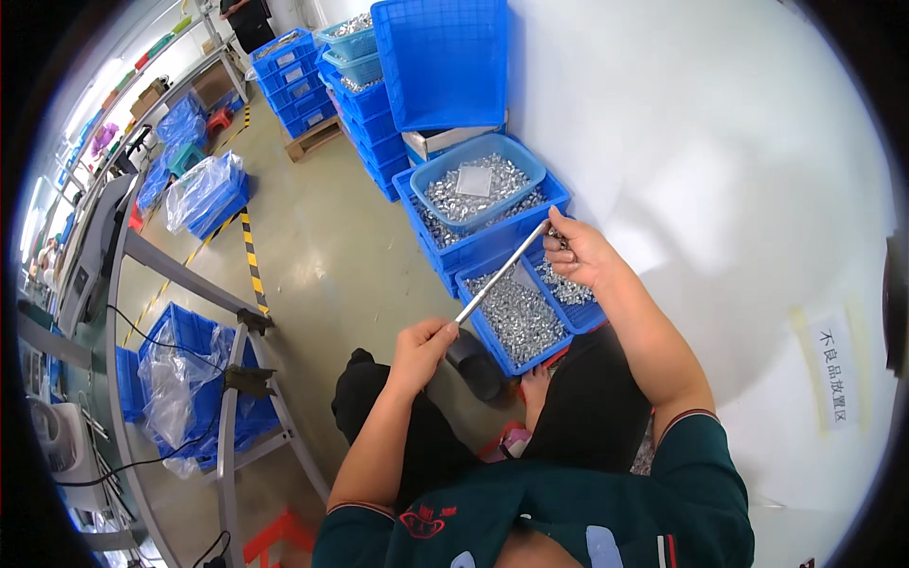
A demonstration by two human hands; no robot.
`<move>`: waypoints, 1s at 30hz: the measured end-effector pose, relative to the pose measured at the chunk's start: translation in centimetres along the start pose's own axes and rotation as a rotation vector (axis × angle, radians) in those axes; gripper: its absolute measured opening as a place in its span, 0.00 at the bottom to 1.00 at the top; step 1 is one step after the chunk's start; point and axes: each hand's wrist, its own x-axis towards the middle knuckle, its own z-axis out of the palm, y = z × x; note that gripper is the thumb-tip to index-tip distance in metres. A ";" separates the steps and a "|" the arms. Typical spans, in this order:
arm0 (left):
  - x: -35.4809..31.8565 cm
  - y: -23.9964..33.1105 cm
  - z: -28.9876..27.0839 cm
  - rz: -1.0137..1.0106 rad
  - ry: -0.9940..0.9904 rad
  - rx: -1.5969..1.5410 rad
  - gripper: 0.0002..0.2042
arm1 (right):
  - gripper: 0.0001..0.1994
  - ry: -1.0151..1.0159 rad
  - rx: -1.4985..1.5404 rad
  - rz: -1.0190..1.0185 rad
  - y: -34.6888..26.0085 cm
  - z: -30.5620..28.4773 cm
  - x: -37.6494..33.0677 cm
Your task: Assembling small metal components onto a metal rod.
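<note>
A thin, straight silvery metal rod (502,272) slants up to the right between my hands. My left hand (422,352) is closed around its lower end. At the upper end, my right hand (579,252) pinches near the tip with thumb and forefinger; small metal pieces seem to sit in its curled fingers, too little shown to name. Below the rod lies a blue bin (473,333) in two sections, filled with small shiny metal parts (519,320). Just beyond, a light blue basket (431,201) of similar parts, with a white card (474,181) on top, rests in a larger blue crate (473,256).
A white wall (739,189) runs along the right. Stacked blue crates (374,128) stand farther back, one blue crate (443,66) upright on its side. On the left are a grey metal frame (227,426) and plastic-covered blue crates (194,388). A dark slipper (473,367) lies near my knees.
</note>
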 end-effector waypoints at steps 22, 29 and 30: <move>-0.5 0.2 -0.4 -0.014 0.009 -0.001 0.11 | 0.12 -0.087 0.110 -0.088 0.5 2.0 -0.2; -0.7 0.6 -0.8 -0.033 0.015 -0.023 0.11 | 0.08 -0.003 -0.328 -0.261 -0.2 2.5 -1.1; -0.7 0.8 -0.8 -0.023 0.027 0.008 0.11 | 0.08 0.032 -0.418 -0.303 -0.1 2.6 -1.3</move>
